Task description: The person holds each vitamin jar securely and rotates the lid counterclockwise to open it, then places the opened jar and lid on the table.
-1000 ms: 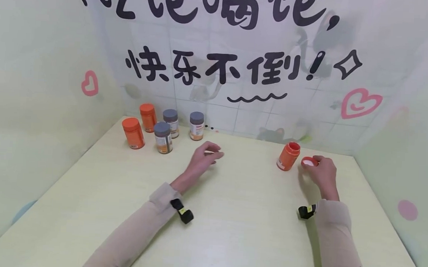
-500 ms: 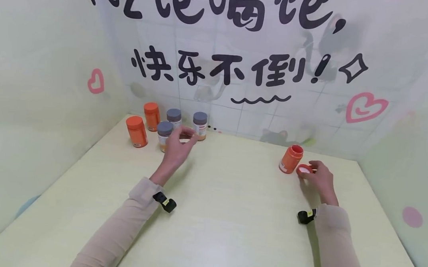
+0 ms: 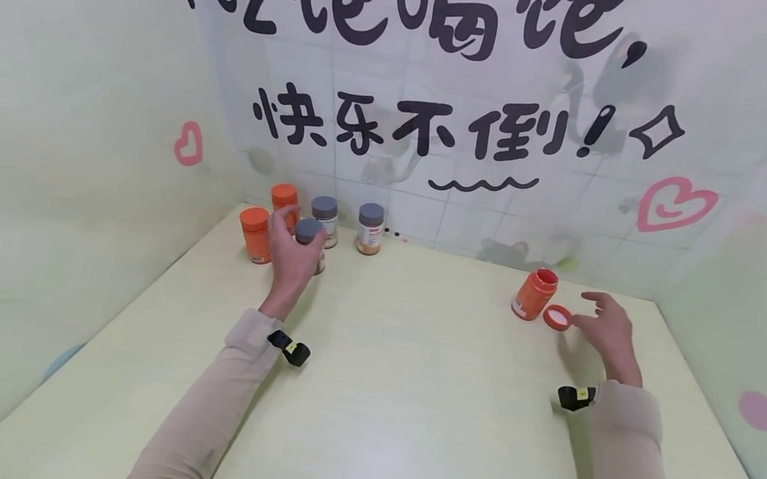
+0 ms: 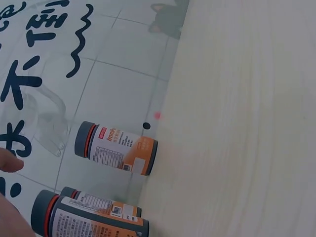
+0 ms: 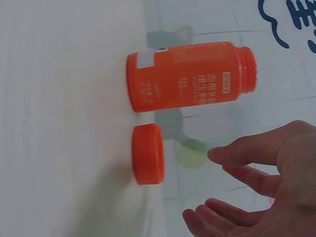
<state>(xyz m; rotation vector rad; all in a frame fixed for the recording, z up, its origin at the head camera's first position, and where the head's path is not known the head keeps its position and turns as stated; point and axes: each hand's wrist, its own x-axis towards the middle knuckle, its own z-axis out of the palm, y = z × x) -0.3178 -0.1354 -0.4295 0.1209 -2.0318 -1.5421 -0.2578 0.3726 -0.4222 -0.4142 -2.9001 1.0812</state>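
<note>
My left hand [image 3: 293,257] is at a grey-capped bottle [image 3: 309,230], thumb and fingers spread to either side of its cap. In the left wrist view the thumb [image 4: 9,162] stands off from that cap, and the rest of the hand is mostly out of frame. An uncapped orange bottle [image 3: 535,295] stands upright at the right. Beside it an orange lid [image 3: 557,318] lies on the table, its white inside facing up. My right hand [image 3: 607,331] is just right of the lid, fingers loosely extended; the right wrist view shows nothing between them.
Two more grey-capped bottles, one nearer the left hand [image 3: 325,223] and one farther right [image 3: 370,230], stand near the back wall. Two orange bottles with lids, a front one [image 3: 256,235] and a back one [image 3: 284,201], are left of them. Walls bound the table [image 3: 384,382] behind and at both sides.
My left hand has moved left, from over the table to the front grey-capped bottle. The right hand has set the orange lid down, let go and drawn back to the right.
</note>
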